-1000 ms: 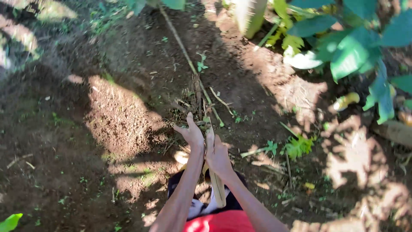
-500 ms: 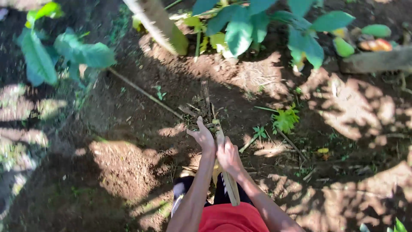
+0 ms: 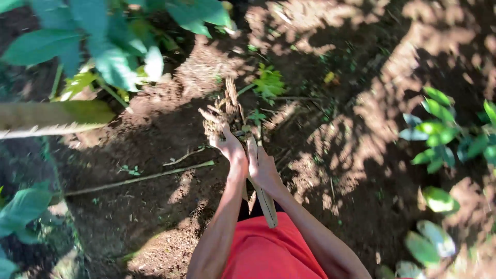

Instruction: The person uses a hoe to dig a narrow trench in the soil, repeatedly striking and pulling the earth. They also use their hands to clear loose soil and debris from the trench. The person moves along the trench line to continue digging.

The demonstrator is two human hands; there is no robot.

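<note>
Frame centre: left hand (image 3: 230,146) clenched round clump of dry stalks and roots (image 3: 226,112). Right hand (image 3: 263,168) just beside it, grip closed on pale wooden handle (image 3: 264,199) running down toward red shorts (image 3: 266,253). Bare dappled soil (image 3: 336,155) underneath, green leaves (image 3: 111,57) upper left.

leafy plants (image 3: 103,46), long stick (image 3: 137,179)

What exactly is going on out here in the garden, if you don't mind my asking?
A person in red shorts stands over bare, sun-dappled soil. The right hand grips a pale wooden handle of a tool, whose working end is hidden. The left hand holds a clump of dry roots and twigs, raised in front of the body. A thin fallen stalk lies on the ground to the left, and broad green leaves hang nearby.
</note>
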